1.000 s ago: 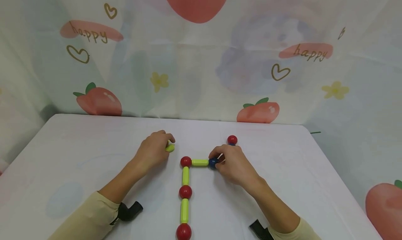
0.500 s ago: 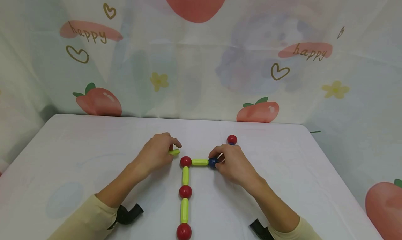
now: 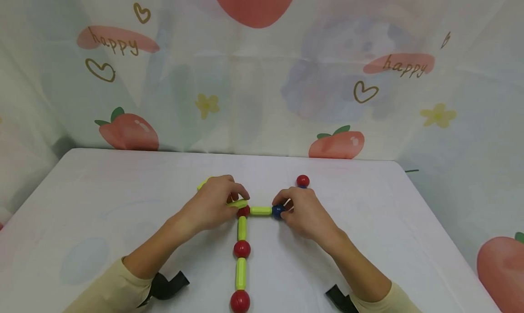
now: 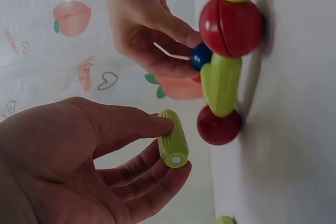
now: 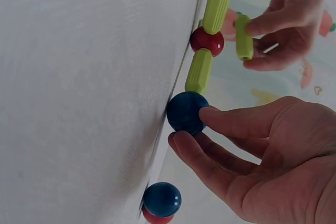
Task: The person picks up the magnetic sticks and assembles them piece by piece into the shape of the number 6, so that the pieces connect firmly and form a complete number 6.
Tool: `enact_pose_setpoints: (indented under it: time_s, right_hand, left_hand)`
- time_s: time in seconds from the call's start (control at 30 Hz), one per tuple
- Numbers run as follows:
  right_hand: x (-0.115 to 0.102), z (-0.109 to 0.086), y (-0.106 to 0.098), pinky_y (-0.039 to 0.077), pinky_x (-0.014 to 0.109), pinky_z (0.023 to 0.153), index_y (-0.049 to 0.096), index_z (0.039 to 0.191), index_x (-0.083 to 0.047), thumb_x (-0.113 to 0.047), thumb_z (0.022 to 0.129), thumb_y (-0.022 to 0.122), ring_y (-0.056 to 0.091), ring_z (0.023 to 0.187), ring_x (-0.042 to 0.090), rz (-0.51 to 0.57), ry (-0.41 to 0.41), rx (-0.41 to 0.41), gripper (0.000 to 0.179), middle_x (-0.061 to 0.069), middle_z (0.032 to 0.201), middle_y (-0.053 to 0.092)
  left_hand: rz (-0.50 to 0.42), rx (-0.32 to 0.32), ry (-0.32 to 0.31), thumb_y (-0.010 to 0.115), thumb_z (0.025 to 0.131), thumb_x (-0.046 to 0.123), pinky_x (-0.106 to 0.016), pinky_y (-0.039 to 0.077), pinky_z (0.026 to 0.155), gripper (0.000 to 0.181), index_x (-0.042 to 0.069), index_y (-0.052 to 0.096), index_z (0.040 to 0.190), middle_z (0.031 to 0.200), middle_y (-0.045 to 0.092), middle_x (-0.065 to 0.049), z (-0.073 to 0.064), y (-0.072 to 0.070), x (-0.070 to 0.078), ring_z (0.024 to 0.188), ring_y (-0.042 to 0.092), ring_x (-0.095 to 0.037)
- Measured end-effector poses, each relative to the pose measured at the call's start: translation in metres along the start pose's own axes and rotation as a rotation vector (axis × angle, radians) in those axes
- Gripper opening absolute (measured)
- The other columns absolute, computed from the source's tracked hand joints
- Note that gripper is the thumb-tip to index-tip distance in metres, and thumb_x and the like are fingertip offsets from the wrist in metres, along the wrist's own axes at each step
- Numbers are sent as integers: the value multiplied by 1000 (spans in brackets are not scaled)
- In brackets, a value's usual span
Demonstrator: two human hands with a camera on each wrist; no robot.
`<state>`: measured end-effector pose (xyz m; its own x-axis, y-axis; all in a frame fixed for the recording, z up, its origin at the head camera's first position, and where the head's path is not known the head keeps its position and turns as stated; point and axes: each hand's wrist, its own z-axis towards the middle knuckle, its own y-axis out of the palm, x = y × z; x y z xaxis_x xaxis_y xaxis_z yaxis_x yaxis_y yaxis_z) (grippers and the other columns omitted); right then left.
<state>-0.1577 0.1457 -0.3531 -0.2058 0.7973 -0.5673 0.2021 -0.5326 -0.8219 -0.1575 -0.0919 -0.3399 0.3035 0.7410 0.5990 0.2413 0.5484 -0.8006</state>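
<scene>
My left hand pinches a yellow-green magnetic rod between thumb and fingers. In the head view that rod overlaps the corner red ball. A chain lies on the table: red balls joined by rods run toward the front. From the corner, another rod leads right to a dark blue ball. The thumb and fingertips of my right hand hold this blue ball at the chain's right end.
Behind the right hand sit a loose red ball and a second blue ball. Another yellow-green rod shows just behind the left hand. The white table ends at a printed cloth backdrop.
My left hand has moved right with its rod, up to the corner red ball, uncovering another rod behind it. The right hand keeps its hold on the blue ball.
</scene>
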Motion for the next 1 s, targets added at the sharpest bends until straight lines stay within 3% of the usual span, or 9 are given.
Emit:
enact_pose_setpoints:
  time_s: [0.17, 0.4, 0.87, 1.0]
  right_hand:
    - [0, 0, 0, 62, 33, 81, 79, 102, -12, 3, 87, 77, 69, 87, 16, 4, -5, -1, 22, 1, 99, 74]
    - [0, 0, 0, 62, 34, 80, 79, 101, -11, 4, 86, 77, 70, 87, 17, 19, -2, -12, 21, 1, 98, 75]
    - [3, 0, -4, 62, 33, 77, 79, 101, -10, 5, 88, 73, 72, 86, 17, 24, -40, -15, 20, 2, 96, 76]
    - [2, 0, -4, 62, 32, 77, 78, 101, -9, 6, 88, 73, 71, 86, 17, 24, -38, -15, 21, 4, 97, 76]
  left_hand:
    - [-59, -21, 64, 78, 89, 2, -25, 54, 73, 23, 13, 80, 109, 92, 68, 2, -7, 0, 10, 87, 62, -14]
    - [-121, -103, 119, 77, 89, 0, -25, 55, 75, 17, 14, 81, 98, 95, 72, 4, -11, 6, 21, 84, 62, -12]
    - [-155, -235, 203, 71, 92, 0, -23, 54, 73, 30, 12, 79, 118, 95, 66, -1, -6, 28, 33, 83, 65, -10]
    - [-151, -255, 210, 71, 93, 0, -22, 52, 73, 29, 12, 80, 118, 96, 66, -2, -5, 33, 34, 83, 63, -9]
